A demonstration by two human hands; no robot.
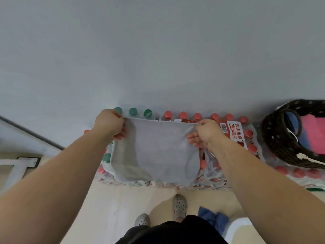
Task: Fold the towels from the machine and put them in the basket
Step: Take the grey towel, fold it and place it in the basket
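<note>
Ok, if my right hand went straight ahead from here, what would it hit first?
Most likely the red-capped bottles just beyond the right hand holding the towel, then the wall behind them; depth is hard to judge.

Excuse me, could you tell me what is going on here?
A person holds a grey towel stretched between both hands: the left hand pinches one top corner, the right hand the other. It hangs over shrink-wrapped packs of bottled water. The dark woven basket on the right holds a pink towel and blue fabric. A blue cloth lies on the floor near the feet.
</note>
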